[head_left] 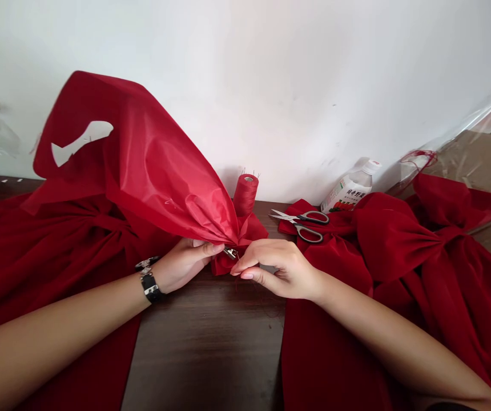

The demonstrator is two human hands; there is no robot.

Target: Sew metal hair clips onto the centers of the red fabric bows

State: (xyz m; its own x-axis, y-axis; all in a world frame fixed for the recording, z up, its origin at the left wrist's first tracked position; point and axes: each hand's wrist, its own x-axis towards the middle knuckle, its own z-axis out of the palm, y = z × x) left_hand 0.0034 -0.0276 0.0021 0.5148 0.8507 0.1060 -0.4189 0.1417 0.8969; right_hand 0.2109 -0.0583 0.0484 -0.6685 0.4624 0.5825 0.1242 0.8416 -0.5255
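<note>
Notably, the red satin cloth [155, 171] should handle as light, soft and slippery, and is best taken at its gathered neck, held up near the back edge of the surface [202, 348] at mid-width. The left hand [181, 265] pinches that neck, thumb and fingers [209, 249] nearly closed. The right hand [277, 268] is just beside it, its fingers [245, 265] drawn almost shut by a small metal piece [230, 252]; any hold on it cannot be confirmed. Scissors [300, 225] and an upright red thread spool [245, 195] stand nearby.

black wristband [150, 287]: silver metal links, left wrist | left forearm [57, 325], right forearm [399, 342]: bare | left hand [183, 265], right hand [277, 268]: bare
</note>
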